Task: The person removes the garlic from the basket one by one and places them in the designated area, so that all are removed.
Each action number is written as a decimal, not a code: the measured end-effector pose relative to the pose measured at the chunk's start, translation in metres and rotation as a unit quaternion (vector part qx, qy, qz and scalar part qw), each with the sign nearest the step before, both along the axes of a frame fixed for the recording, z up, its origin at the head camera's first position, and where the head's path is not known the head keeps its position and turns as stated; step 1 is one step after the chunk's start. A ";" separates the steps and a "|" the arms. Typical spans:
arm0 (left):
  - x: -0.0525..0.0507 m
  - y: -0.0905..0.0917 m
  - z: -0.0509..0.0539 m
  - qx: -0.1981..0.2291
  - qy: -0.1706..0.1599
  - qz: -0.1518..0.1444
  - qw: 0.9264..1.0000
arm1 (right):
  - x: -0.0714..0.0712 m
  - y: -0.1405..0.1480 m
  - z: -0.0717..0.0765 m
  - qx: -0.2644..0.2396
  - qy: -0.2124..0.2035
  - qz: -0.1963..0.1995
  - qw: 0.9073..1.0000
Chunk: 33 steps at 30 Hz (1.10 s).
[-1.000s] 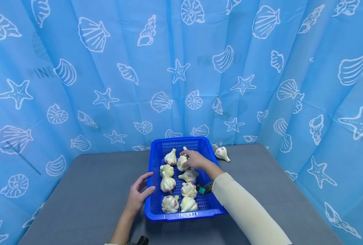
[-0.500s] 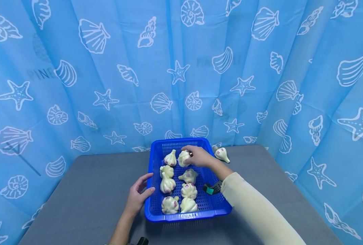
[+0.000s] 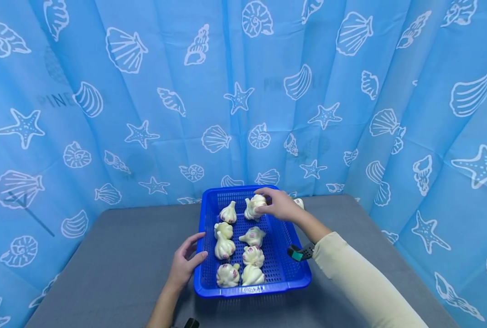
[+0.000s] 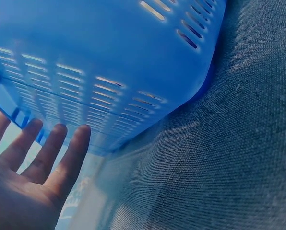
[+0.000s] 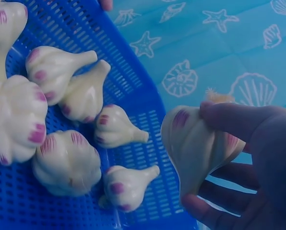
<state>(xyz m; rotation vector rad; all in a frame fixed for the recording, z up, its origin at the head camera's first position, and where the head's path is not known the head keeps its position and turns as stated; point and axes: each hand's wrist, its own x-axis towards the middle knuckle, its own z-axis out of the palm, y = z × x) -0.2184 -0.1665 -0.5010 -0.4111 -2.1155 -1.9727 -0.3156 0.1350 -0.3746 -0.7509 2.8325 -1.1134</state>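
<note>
A blue plastic basket [image 3: 200, 269] contains several white garlic bulbs with purple marks, including one near the far left [image 3: 228, 212] and one near the middle [image 3: 253, 237]. My right hand [image 3: 282, 206] pinches a garlic bulb [image 5: 196, 139] between thumb and fingers over the basket's far right part; in the right wrist view it appears stem down beside the rim. Another bulb [image 5: 131, 187] lies in the basket close by. At the basket's left side, my left hand [image 3: 183, 260] touches the rim with fingers spread; the left wrist view shows extended fingers [image 4: 76, 153] against the outer wall.
On the grey table [image 3: 137, 259], right of the basket, another garlic bulb [image 3: 299, 202] shows partly behind my right hand. Blue shell-patterned curtains [image 3: 165, 118] hang behind the table and at its sides. A black band [image 3: 301, 253] circles my right wrist.
My right hand has raised its garlic bulb and carried it rightward toward the basket's far right side. It now partly covers the bulb on the table. My left hand has stayed at the rim.
</note>
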 end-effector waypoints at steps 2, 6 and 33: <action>0.000 0.000 0.000 -0.002 0.001 0.001 1.000 | 0.002 0.005 0.002 -0.002 0.005 -0.007 1.000; 0.000 -0.001 -0.001 -0.008 0.005 0.003 1.000 | 0.003 0.014 0.002 -0.014 0.021 -0.025 0.999; 0.000 -0.001 -0.002 -0.002 0.003 0.004 1.000 | 0.006 0.089 -0.033 -0.065 0.069 -0.163 0.982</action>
